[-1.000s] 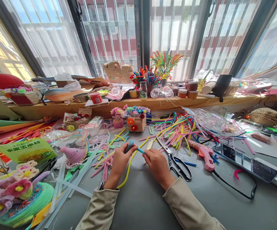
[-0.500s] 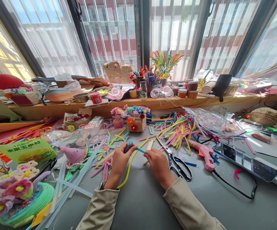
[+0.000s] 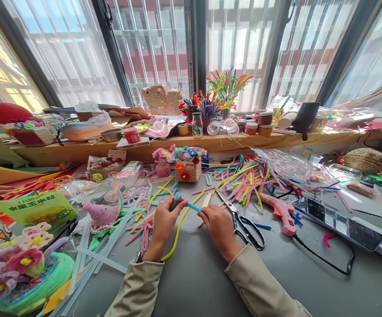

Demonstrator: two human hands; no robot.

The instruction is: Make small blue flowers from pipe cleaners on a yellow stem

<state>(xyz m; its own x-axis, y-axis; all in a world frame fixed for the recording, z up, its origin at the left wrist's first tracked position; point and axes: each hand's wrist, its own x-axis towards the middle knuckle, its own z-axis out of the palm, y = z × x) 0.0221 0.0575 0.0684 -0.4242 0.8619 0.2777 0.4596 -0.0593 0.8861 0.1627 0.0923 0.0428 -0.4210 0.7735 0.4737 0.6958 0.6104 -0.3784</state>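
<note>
While the left hand point(image 3: 165, 220) pinches blue strands point(image 3: 194, 207), grip narrow — right hand point(image 3: 218, 223) closed on their end.

The near tabletop point(image 3: 194, 281) leaves the hands point(image 3: 219, 226) room to pass, scissors point(image 3: 247, 227) obstructing the right

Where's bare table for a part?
Smooth grey tabletop: front centre, between the left beige cloth sleeve and right beige cloth sleeve, nearer than the left hand and right hand; front right, between the right sleeve and the black cable of the pink glue gun. Crowded: left, with translucent glue sticks and purple fuzzy flowers; back right, with tangled multicoloured fuzzy stems.
</note>
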